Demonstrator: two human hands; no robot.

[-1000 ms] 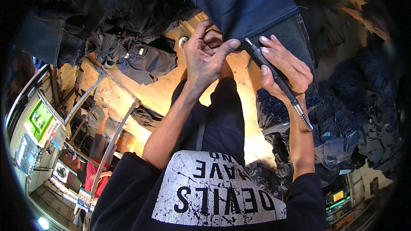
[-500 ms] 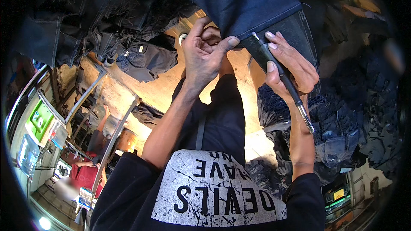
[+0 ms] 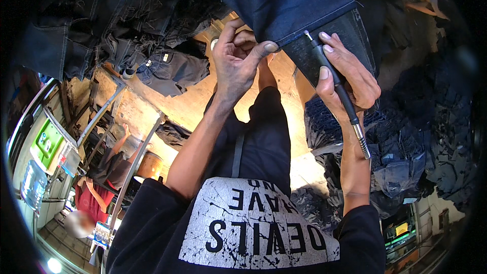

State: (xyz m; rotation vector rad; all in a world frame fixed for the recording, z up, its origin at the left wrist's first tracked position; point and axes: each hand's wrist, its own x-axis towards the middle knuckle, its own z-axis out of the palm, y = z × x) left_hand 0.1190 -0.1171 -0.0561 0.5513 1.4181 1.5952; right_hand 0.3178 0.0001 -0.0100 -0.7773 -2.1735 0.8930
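Observation:
Dark blue denim trousers (image 3: 289, 0) hang from the top of the view, their stitched hem drawn over a flat black board (image 3: 317, 56). With thumb and fingers, my left hand (image 3: 236, 61) pinches the hem's left corner. My right hand (image 3: 350, 73) grips a black rotary tool handpiece (image 3: 331, 71) like a pen, its small metal tip resting at or just beside the hem seam. From the handpiece's rear, a springy metal sleeve (image 3: 362, 142) runs down along my right forearm.
Dark garments with frayed threads (image 3: 127, 20) are heaped at upper left. Piled dark denim (image 3: 401, 137) fills the right side. A seated person in a red shirt (image 3: 94, 200) is at lower left, beyond a metal rail (image 3: 137, 162). A green tray (image 3: 46, 144) stands at far left.
The tool tip has moved slightly up and right along the hem. My left hand and the denim have shifted a little left. The person in red has changed posture.

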